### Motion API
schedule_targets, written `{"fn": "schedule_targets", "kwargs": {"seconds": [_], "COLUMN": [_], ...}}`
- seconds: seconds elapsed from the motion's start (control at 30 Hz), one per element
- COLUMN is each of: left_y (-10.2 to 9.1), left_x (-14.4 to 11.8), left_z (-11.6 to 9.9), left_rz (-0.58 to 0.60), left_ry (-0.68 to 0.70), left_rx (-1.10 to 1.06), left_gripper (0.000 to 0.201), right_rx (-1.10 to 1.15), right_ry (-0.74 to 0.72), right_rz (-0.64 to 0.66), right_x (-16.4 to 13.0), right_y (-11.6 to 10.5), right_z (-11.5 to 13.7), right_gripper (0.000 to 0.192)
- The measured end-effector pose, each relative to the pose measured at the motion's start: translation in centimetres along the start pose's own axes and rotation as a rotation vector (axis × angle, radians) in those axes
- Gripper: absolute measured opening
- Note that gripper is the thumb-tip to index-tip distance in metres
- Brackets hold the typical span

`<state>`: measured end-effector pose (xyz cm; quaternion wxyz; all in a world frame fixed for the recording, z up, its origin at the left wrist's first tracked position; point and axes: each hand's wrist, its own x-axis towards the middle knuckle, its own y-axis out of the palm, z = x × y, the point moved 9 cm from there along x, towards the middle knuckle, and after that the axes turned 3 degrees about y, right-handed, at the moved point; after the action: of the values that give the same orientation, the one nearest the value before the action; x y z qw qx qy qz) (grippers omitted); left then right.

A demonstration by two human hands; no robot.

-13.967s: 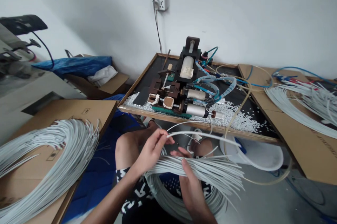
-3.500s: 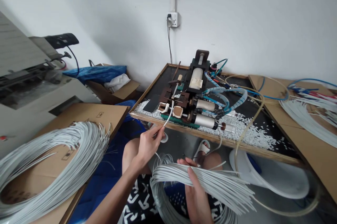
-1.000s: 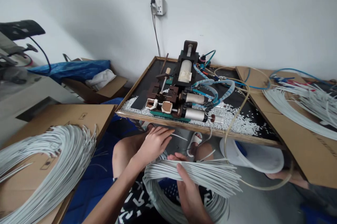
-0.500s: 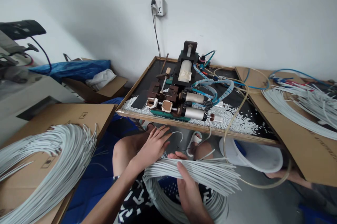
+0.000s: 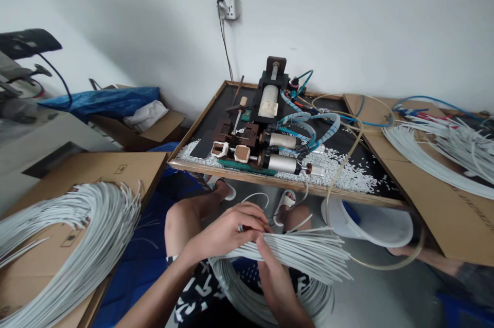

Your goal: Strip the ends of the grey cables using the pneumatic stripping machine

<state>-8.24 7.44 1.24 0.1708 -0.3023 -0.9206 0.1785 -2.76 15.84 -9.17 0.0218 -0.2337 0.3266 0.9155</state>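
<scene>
White wire coil (image 5: pixel 73 246) sprawls on the cardboard at far left, cut off by the edge. Left hand (image 5: pixel 227 228) pinches wire ends atop the lap bundle (image 5: pixel 304 256); right hand (image 5: pixel 276 284) grips the bundle from below, fingertips hidden. Beyond, the pneumatic stripping machine (image 5: pixel 262 132) sits on the bench.

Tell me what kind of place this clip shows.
Probably a small cable-processing workshop: a pneumatic bench machine sits on a low table strewn with white insulation bits, and bundles of white cables lie around on cardboard.
</scene>
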Motion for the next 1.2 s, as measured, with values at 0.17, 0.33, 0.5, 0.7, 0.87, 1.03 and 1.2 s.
{"fn": "schedule_targets", "kwargs": {"seconds": [0.17,0.33,0.5,0.7,0.87,1.03,1.2], "left_y": [0.1,-1.3,-6.0,-11.5,-12.8,-12.1,-10.6], "left_x": [-0.2,-1.9,-4.2,-5.4,-5.6,-6.4,-6.9], "left_z": [-0.4,1.9,3.3,2.4,2.2,2.7,4.6], "left_rz": [-0.088,-0.32,-0.76,-1.017,-1.021,-1.076,-1.105], "left_ry": [0.043,-0.208,-0.201,-0.105,-0.135,-0.255,-0.322], "left_rx": [0.063,-0.209,-0.543,-0.452,-0.209,0.125,0.256], "left_gripper": [0.019,0.024,0.022,0.036,0.041,0.033,0.036], "right_rx": [0.073,0.04,-0.048,-0.027,-0.047,-0.024,-0.011], "right_ry": [0.023,0.034,0.087,0.107,0.086,0.092,0.08], "right_rz": [-0.084,-0.041,-0.06,-0.06,-0.004,-0.001,0.034], "right_x": [-0.1,0.0,-0.3,-0.1,0.6,1.2,1.5], "right_y": [-0.6,-0.8,-1.5,-1.7,-2.6,-3.5,-3.3], "right_z": [-0.1,-0.1,-0.5,-1.2,-2.0,-2.9,-3.0], "right_gripper": [0.043,0.044,0.055,0.055,0.05,0.049,0.044]}}
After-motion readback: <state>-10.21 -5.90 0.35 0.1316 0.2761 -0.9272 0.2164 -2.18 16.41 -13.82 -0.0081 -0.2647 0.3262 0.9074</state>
